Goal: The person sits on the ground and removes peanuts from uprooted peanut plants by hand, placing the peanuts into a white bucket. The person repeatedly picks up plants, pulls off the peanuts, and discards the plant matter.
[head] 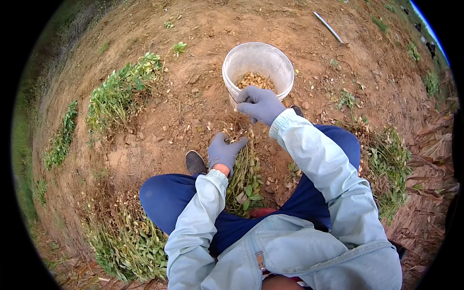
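Note:
My left hand (225, 150), in a grey glove, is closed around the stems of a bundle of peanut plants (243, 177) lying between my legs, just below its roots. Over the near rim of a white plastic bucket (227, 78) is my right hand (261, 105), gloved in grey too, with its fingers curled; whether something small is between them cannot be told. Unshelled peanuts (255, 80) cover the bottom of the bucket.
Pulled peanut plants lie in a pile (119, 94) at the upper left, a larger pile (127, 235) at the lower left and another (389, 166) at the right. A pale rod (328, 27) lies on the soil beyond the bucket. Dry leaves (431, 159) line the right side.

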Motion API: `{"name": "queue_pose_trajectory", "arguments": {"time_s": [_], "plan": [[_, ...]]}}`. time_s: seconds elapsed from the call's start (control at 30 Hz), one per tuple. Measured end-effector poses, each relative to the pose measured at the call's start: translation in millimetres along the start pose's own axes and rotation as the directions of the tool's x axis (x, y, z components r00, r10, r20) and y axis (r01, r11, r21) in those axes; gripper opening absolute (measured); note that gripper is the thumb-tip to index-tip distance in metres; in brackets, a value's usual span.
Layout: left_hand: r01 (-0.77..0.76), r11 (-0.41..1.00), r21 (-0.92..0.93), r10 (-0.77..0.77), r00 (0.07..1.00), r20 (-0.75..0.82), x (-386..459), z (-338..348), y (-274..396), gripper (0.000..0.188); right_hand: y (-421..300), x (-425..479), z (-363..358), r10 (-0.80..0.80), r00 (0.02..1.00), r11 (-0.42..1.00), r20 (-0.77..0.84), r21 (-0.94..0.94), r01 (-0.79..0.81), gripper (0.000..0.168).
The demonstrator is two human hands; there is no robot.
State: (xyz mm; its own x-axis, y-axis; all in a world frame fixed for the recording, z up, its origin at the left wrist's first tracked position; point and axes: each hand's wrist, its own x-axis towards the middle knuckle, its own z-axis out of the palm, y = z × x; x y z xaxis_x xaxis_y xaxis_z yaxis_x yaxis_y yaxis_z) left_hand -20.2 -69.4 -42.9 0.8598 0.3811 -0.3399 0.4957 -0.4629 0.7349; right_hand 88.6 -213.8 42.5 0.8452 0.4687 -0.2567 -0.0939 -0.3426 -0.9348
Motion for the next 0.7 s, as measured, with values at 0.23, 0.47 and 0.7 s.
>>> {"name": "queue_pose_trajectory", "arguments": {"time_s": [0.23,0.47,0.7], "plan": [[-0.028,0.839,-0.544,-0.001,0.999,-0.053,19.3,0.4,-19.7,0.036,0.6,7.4,-33.8,-0.248,0.851,0.771,-0.462,-0.626,-0.115,0.029],[0.054,0.635,-0.77,0.034,0.995,0.099,10.9,-15.9,-1.1,0.026,41.4,8.1,1.6,-0.081,0.996,0.921,0.033,-0.38,0.087,0.044],[-0.027,0.762,-0.647,0.086,0.994,0.06,9.1,-17.4,-3.3,0.029,27.8,2.8,8.0,-0.082,0.988,0.778,0.133,-0.61,0.147,0.037]]}}
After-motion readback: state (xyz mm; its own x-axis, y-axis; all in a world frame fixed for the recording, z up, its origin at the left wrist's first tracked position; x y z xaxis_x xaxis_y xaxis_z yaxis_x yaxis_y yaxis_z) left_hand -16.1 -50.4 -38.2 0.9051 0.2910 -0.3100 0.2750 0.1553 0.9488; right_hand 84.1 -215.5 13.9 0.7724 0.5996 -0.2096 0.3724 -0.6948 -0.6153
